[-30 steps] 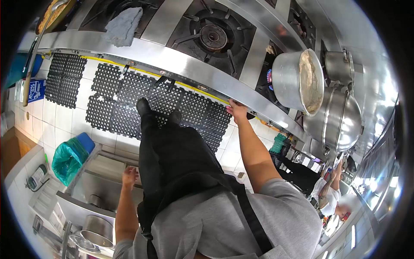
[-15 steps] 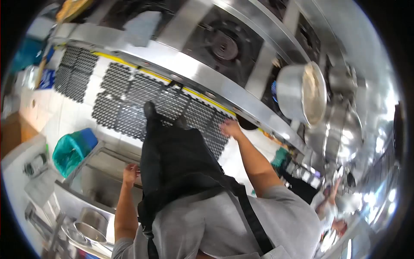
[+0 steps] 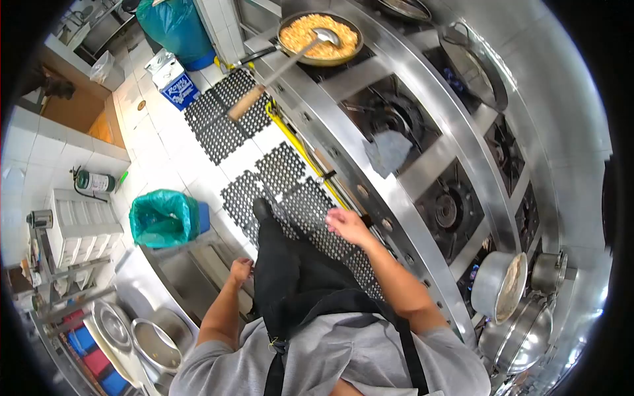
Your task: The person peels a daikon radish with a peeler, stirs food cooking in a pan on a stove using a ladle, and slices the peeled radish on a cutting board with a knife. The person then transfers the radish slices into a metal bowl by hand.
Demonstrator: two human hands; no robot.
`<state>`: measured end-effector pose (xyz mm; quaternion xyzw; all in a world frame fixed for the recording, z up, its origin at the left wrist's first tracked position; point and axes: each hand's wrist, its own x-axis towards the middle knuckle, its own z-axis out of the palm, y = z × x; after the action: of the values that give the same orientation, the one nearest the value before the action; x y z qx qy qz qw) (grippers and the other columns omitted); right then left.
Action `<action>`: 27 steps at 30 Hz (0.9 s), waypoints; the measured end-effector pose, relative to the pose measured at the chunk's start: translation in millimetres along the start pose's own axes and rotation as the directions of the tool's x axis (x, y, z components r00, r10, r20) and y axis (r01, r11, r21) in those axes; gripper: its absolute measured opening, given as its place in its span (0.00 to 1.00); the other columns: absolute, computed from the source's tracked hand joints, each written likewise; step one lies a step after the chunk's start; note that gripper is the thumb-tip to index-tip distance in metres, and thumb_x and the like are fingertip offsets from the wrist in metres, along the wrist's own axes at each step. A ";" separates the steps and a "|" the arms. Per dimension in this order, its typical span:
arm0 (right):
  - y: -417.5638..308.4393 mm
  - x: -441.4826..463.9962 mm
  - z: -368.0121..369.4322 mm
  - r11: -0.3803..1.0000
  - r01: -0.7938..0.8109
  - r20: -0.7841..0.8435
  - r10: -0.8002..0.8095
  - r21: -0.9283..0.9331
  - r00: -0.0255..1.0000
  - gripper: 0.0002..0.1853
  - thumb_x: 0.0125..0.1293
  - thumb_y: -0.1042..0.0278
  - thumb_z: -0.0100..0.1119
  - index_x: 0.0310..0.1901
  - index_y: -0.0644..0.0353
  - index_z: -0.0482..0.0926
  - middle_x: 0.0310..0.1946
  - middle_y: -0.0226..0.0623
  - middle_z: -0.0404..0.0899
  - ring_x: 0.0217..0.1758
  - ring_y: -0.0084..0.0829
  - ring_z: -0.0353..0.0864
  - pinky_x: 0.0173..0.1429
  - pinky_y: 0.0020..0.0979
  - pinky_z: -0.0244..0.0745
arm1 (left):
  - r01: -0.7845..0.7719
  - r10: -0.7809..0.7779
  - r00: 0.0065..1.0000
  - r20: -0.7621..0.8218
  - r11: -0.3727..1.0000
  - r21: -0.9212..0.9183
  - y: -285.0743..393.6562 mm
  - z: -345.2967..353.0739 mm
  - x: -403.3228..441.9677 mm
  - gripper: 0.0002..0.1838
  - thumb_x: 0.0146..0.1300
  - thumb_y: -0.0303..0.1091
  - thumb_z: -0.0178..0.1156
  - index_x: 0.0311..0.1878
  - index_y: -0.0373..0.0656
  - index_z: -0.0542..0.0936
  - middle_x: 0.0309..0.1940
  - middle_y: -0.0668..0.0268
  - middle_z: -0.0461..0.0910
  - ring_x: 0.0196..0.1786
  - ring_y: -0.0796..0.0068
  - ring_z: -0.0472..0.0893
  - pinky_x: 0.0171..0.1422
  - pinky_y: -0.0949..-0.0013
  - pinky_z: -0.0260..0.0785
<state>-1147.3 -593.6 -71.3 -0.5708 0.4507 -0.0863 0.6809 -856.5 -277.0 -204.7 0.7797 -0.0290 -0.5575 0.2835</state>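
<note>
My left hand (image 3: pixel 242 270) hangs beside my dark apron (image 3: pixel 304 254) with its fingers curled in and nothing visible in them. Out in front of me, on the stove side, my right hand (image 3: pixel 347 226) is held with loosely bent fingers and nothing in it. It is nearest the stove's front edge (image 3: pixel 389 228) and appears apart from it. A grey cloth (image 3: pixel 388 153) lies on the stove by a burner. Farther ahead, a frying pan (image 3: pixel 290 41) holds an orange-yellow food, with a wooden-handled ladle (image 3: pixel 284 69) resting across it.
Black perforated mats (image 3: pixel 218 122) cover the floor ahead. A bin with a green liner (image 3: pixel 162 218) stands to my left, near a metal sink (image 3: pixel 188 274). A large pot (image 3: pixel 495 287) sits on the stove at right. A blue-and-white box (image 3: pixel 177 89) stands farther ahead.
My view has swung toward the far end of the stove, bringing the frying pan and ladle into sight. I have stepped forward along the mats. Both hands still hold nothing visible.
</note>
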 end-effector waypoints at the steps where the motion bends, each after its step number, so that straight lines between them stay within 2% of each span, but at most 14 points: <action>1: -44.6 33.6 14.9 0.999 0.034 -0.017 -0.034 0.025 0.999 0.20 0.74 0.61 0.63 0.59 0.68 0.77 0.39 0.34 0.85 0.37 0.22 0.84 0.40 0.26 0.79 | -0.011 0.011 1.000 0.006 1.000 -0.002 20.5 -9.4 17.6 0.16 0.68 0.38 0.61 0.50 0.33 0.82 0.30 0.57 0.86 0.25 0.70 0.83 0.27 0.66 0.73; 4: -162.8 132.9 59.2 0.955 0.124 -0.158 -0.083 0.269 0.984 0.25 0.74 0.59 0.63 0.65 0.66 0.73 0.46 0.35 0.84 0.44 0.24 0.85 0.42 0.25 0.79 | -0.150 0.152 0.987 -0.058 0.988 0.048 70.5 -49.1 87.1 0.16 0.68 0.38 0.63 0.50 0.32 0.80 0.29 0.60 0.85 0.25 0.72 0.82 0.28 0.68 0.74; 7: -259.7 209.5 93.1 0.788 0.100 -0.129 -0.027 0.608 0.991 0.36 0.72 0.50 0.63 0.71 0.64 0.63 0.55 0.45 0.81 0.55 0.40 0.82 0.62 0.42 0.74 | -0.374 0.371 0.927 -0.049 0.925 -0.071 168.3 -86.1 126.4 0.11 0.68 0.35 0.62 0.36 0.36 0.83 0.25 0.62 0.84 0.24 0.73 0.82 0.29 0.69 0.74; 9: -300.9 238.3 96.6 0.618 -0.008 0.043 -0.042 0.786 0.998 0.38 0.70 0.53 0.65 0.73 0.63 0.60 0.57 0.48 0.78 0.54 0.41 0.82 0.62 0.46 0.74 | -0.537 0.546 0.833 -0.093 0.837 0.101 232.3 -106.5 159.8 0.08 0.66 0.32 0.61 0.36 0.37 0.83 0.24 0.64 0.83 0.23 0.74 0.81 0.30 0.69 0.72; 10: -298.9 260.1 91.2 0.542 -0.044 0.058 -0.009 0.839 0.998 0.41 0.67 0.63 0.66 0.76 0.62 0.54 0.58 0.51 0.74 0.52 0.45 0.82 0.57 0.51 0.78 | -0.566 0.558 0.824 -0.100 0.820 -0.084 279.7 -111.5 145.6 0.09 0.66 0.33 0.62 0.40 0.37 0.83 0.26 0.64 0.84 0.25 0.75 0.81 0.31 0.68 0.72; 12: -292.1 252.9 74.7 0.785 0.046 -0.186 0.089 0.618 0.978 0.45 0.64 0.72 0.64 0.77 0.61 0.48 0.57 0.53 0.72 0.49 0.48 0.82 0.50 0.54 0.83 | -0.695 0.687 0.717 -0.120 0.718 -0.035 350.0 -120.9 165.1 0.11 0.68 0.36 0.63 0.41 0.35 0.82 0.28 0.63 0.85 0.28 0.76 0.81 0.35 0.69 0.74; 13: -297.5 232.0 66.0 0.854 0.070 -0.374 0.151 0.516 0.915 0.36 0.60 0.80 0.62 0.68 0.66 0.55 0.47 0.50 0.73 0.37 0.44 0.80 0.36 0.48 0.83 | -0.774 0.772 0.621 -0.131 0.631 0.047 384.3 -125.0 170.0 0.11 0.68 0.36 0.65 0.42 0.36 0.83 0.30 0.63 0.86 0.32 0.75 0.83 0.40 0.69 0.76; 14: -305.5 202.1 51.8 0.925 -0.049 -0.395 0.208 0.377 0.895 0.40 0.61 0.78 0.60 0.72 0.64 0.50 0.50 0.50 0.71 0.37 0.42 0.80 0.35 0.46 0.83 | -0.770 0.787 0.590 -0.181 0.616 0.168 426.2 -124.2 151.7 0.11 0.68 0.36 0.66 0.42 0.37 0.83 0.32 0.62 0.87 0.35 0.74 0.84 0.43 0.68 0.77; 16: -287.9 174.6 14.7 0.979 -0.165 -0.642 0.053 -0.116 0.765 0.25 0.63 0.73 0.54 0.63 0.67 0.69 0.31 0.42 0.77 0.22 0.30 0.78 0.21 0.33 0.76 | -0.856 0.867 0.460 -0.193 0.491 0.164 495.9 -118.8 123.0 0.13 0.68 0.38 0.66 0.46 0.38 0.82 0.35 0.59 0.87 0.36 0.71 0.84 0.46 0.67 0.77; 18: -287.2 146.8 -9.5 0.926 -0.188 -0.636 -0.068 -0.326 0.769 0.15 0.65 0.68 0.58 0.50 0.67 0.77 0.26 0.47 0.81 0.19 0.34 0.81 0.17 0.36 0.74 | -0.902 0.921 0.352 -0.169 0.382 0.202 553.7 -107.4 109.0 0.13 0.67 0.37 0.66 0.47 0.38 0.81 0.37 0.56 0.85 0.41 0.61 0.84 0.50 0.62 0.76; 21: -289.0 127.9 -29.0 0.926 -0.230 -0.628 -0.010 -0.299 0.778 0.15 0.66 0.65 0.61 0.49 0.67 0.78 0.26 0.48 0.81 0.24 0.36 0.84 0.24 0.38 0.76 | -0.865 0.981 0.154 -0.114 0.190 0.465 616.5 -84.5 108.2 0.21 0.66 0.47 0.66 0.50 0.37 0.81 0.50 0.50 0.82 0.53 0.47 0.80 0.60 0.51 0.72; 24: -280.0 141.2 -67.1 0.816 -0.163 -0.644 -0.297 -0.555 0.705 0.13 0.67 0.65 0.63 0.45 0.67 0.78 0.26 0.44 0.79 0.30 0.37 0.82 0.37 0.38 0.75 | -0.807 0.984 0.171 0.058 0.105 0.581 656.3 -67.3 108.6 0.29 0.66 0.54 0.64 0.57 0.38 0.81 0.53 0.47 0.81 0.56 0.44 0.79 0.62 0.50 0.72; 25: -297.6 144.6 -70.7 0.778 -0.200 -0.638 -0.308 -0.596 0.706 0.15 0.67 0.63 0.63 0.46 0.67 0.78 0.29 0.52 0.80 0.37 0.51 0.84 0.43 0.44 0.75 | -0.816 0.940 0.286 0.184 0.139 0.561 667.0 -64.2 112.7 0.31 0.67 0.57 0.63 0.58 0.37 0.79 0.51 0.46 0.83 0.55 0.45 0.82 0.60 0.51 0.74; 27: -303.7 163.9 -77.9 0.759 -0.169 -0.626 -0.365 -0.629 0.689 0.16 0.68 0.61 0.62 0.46 0.67 0.78 0.33 0.58 0.81 0.42 0.60 0.84 0.45 0.48 0.76 | -0.797 0.782 0.504 0.365 0.259 0.546 686.2 -59.6 111.9 0.30 0.68 0.56 0.64 0.58 0.37 0.80 0.47 0.45 0.84 0.50 0.45 0.84 0.56 0.52 0.76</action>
<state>-987.3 -852.9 108.4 -0.7121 0.6468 -0.1810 0.2047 -575.8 -867.7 38.4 0.6978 -0.6095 -0.2989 0.2286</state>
